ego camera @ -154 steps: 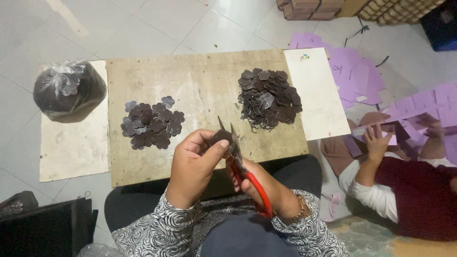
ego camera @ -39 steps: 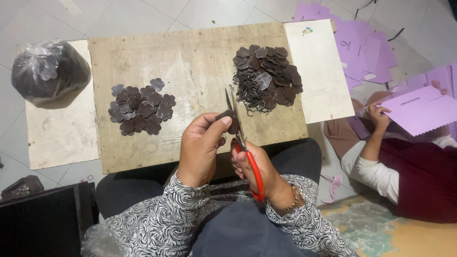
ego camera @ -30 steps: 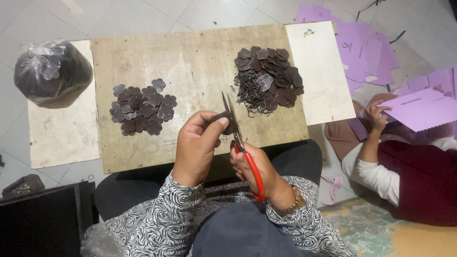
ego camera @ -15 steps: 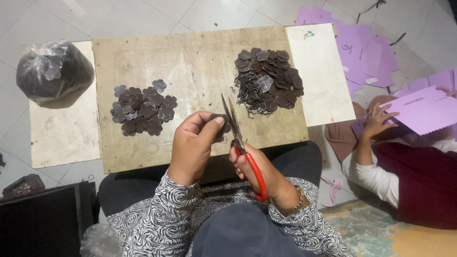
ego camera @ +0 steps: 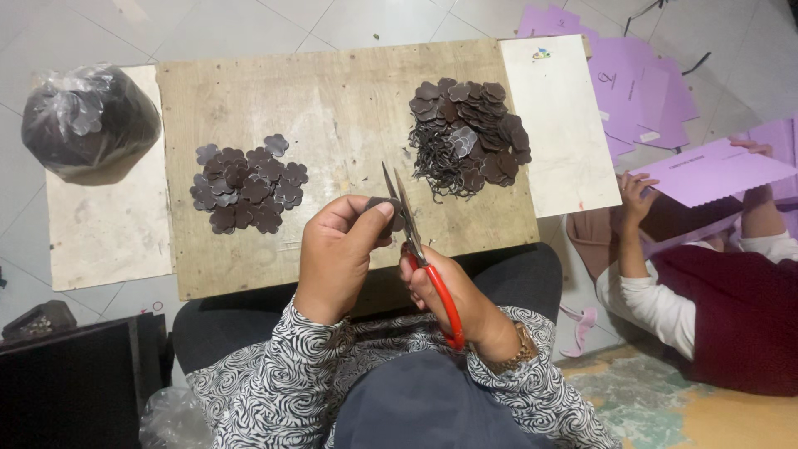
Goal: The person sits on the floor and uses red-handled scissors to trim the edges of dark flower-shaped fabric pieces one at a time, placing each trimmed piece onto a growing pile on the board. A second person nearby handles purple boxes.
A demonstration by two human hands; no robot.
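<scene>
Scissors (ego camera: 416,241) fill the right hand (ego camera: 453,291)'s closed grip, blades beside the left hand (ego camera: 341,249)'s pinched dark cutout (ego camera: 391,214).

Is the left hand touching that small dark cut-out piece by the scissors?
Touching. In the head view the left hand pinches the small dark piece between thumb and fingertips, right beside the blades of the red-handled scissors.

The person wears a top with long sleeves (ego camera: 274,374) covered in black and white wavy stripes, like a zebra. The right wrist has a gold watch (ego camera: 517,356). Dark grey cloth (ego camera: 424,407) covers the front.
</scene>
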